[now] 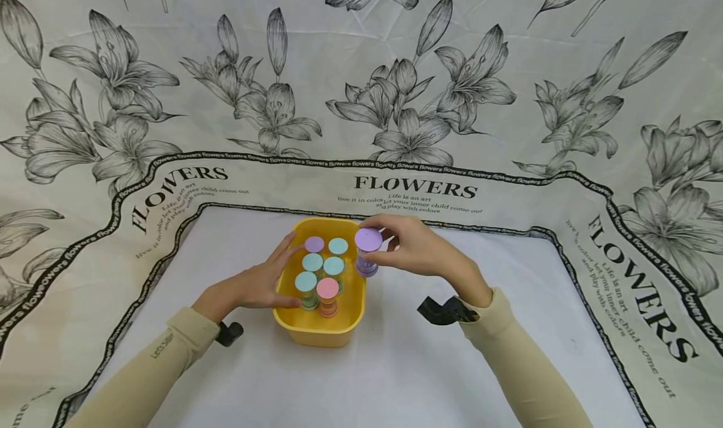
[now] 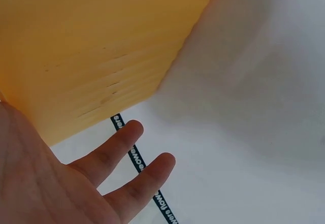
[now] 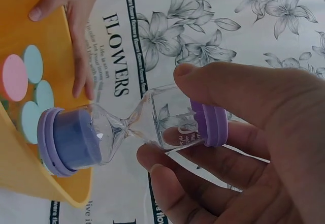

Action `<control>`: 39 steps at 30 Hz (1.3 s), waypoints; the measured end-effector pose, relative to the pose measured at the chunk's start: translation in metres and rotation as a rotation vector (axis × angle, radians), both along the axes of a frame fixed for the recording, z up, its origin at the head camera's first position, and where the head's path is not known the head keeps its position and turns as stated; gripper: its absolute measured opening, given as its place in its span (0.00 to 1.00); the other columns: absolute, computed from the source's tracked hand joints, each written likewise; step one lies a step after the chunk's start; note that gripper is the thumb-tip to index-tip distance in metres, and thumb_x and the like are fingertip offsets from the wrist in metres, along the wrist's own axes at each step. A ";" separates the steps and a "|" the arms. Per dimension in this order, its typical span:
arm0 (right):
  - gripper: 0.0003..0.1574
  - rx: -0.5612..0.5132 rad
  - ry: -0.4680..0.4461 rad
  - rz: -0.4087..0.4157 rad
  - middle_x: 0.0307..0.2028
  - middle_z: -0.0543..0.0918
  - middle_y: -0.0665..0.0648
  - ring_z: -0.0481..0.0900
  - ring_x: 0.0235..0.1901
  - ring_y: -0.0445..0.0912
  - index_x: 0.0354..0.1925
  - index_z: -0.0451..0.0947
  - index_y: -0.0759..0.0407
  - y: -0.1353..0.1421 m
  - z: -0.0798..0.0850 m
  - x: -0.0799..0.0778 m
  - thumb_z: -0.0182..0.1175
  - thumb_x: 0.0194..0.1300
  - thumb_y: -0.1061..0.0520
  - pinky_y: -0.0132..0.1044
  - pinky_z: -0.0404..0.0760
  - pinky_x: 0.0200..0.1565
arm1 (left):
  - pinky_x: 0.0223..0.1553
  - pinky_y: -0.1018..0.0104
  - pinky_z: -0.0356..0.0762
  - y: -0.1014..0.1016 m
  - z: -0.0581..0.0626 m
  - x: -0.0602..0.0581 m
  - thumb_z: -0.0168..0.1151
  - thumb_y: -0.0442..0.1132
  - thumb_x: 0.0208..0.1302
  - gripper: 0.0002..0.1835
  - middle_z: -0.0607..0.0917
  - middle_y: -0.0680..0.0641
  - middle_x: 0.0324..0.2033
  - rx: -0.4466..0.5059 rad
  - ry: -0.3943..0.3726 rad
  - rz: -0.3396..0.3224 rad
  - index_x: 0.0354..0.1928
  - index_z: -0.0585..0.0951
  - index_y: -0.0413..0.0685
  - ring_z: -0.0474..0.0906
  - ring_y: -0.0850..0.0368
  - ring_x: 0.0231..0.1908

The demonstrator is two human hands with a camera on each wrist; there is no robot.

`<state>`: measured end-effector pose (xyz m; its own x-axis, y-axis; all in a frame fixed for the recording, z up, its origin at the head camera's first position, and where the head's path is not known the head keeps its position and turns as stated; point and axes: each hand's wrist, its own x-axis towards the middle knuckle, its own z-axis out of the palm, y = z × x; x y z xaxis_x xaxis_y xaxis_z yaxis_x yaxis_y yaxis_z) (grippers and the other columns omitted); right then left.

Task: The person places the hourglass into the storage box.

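My right hand (image 1: 420,247) holds a sand timer (image 1: 368,241) with purple caps by its upper end, thumb on one side and fingers on the other. The timer is upright beside the right rim of a yellow plastic basin (image 1: 319,339). Bluish-purple sand fills the bulb away from my hand in the right wrist view. My left hand (image 1: 257,283) rests on the basin's left rim, thumb and a finger reaching over it; two outstretched fingers (image 2: 137,183) show outside the wall. Inside the basin stand several more timers: one purple-capped (image 1: 314,245), one pink-capped (image 1: 327,288), the others light-blue-capped (image 1: 305,282).
The basin stands on a white tabletop (image 1: 407,365). A cloth with flower drawings and lettering (image 1: 415,186) hangs behind and borders the sides. Dark straps (image 1: 446,310) sit at both wrists.
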<state>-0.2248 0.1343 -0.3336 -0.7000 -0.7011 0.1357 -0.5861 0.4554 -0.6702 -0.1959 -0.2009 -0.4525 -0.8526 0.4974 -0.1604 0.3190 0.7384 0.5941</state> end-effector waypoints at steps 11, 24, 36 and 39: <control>0.27 0.087 0.026 0.152 0.48 0.86 0.51 0.83 0.43 0.42 0.59 0.80 0.59 -0.027 0.005 0.003 0.73 0.64 0.54 0.33 0.87 0.43 | 0.67 0.27 0.66 -0.001 -0.003 0.000 0.68 0.70 0.55 0.64 0.26 0.48 0.82 -0.008 0.014 0.003 0.83 0.44 0.55 0.54 0.29 0.77; 0.24 0.121 -0.029 0.249 0.44 0.84 0.49 0.81 0.41 0.43 0.56 0.80 0.57 -0.050 -0.002 0.008 0.73 0.64 0.54 0.36 0.86 0.45 | 0.62 0.35 0.76 -0.009 0.012 0.003 0.61 0.78 0.57 0.60 0.35 0.55 0.83 -0.148 0.096 -0.020 0.84 0.47 0.63 0.69 0.35 0.71; 0.27 0.134 -0.069 0.273 0.47 0.86 0.51 0.83 0.44 0.44 0.59 0.79 0.59 -0.062 -0.013 0.008 0.73 0.64 0.55 0.35 0.87 0.46 | 0.64 0.31 0.72 -0.021 0.015 0.006 0.61 0.77 0.57 0.61 0.36 0.55 0.83 -0.177 0.071 -0.064 0.84 0.47 0.58 0.63 0.34 0.75; 0.27 0.143 -0.081 0.267 0.48 0.86 0.50 0.83 0.45 0.42 0.60 0.79 0.58 -0.064 -0.016 0.008 0.73 0.64 0.55 0.32 0.86 0.46 | 0.64 0.31 0.72 -0.022 0.014 0.006 0.62 0.77 0.57 0.61 0.36 0.54 0.84 -0.170 0.064 -0.066 0.84 0.47 0.58 0.63 0.33 0.74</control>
